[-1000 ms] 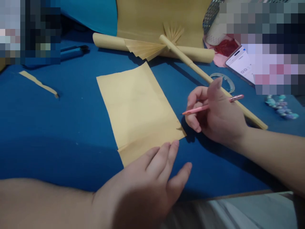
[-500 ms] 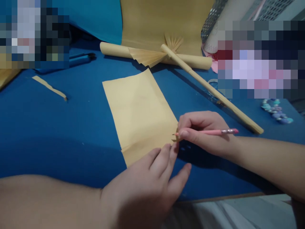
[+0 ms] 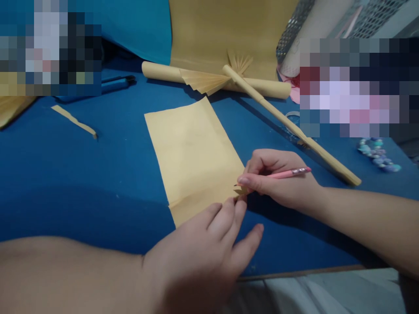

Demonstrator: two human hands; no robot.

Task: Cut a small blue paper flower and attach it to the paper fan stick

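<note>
From my head camera I look down at both my hands on the blue worktop (image 3: 81,196). My right hand (image 3: 278,179) is closed in a pinch around one pink pencil (image 3: 288,173), its tip at the right edge of a single sheet of kraft paper (image 3: 193,152), just by a small ragged flap of that paper. The sheet lies flat and tilted across the middle of the worktop, with a crease across its lower end. My left hand (image 3: 203,257) is open, fingers spread, its fingertips (image 3: 234,209) at the sheet's lower corner without gripping it. The worktop's front edge runs just below my left thumb, with grey cloth (image 3: 321,292) beyond it, so there is little room that way; to the left of the sheet a wide stretch of blue runs out to one narrow paper strip (image 3: 74,122), well apart. Behind the sheet I count one paper roll (image 3: 163,72), one pleated paper fan (image 3: 204,80) and one long paper stick (image 3: 291,124) lying across the roll. One blue pen (image 3: 118,83) sits beside a blurred patch, and a string of beads (image 3: 376,152) lies at the right
</note>
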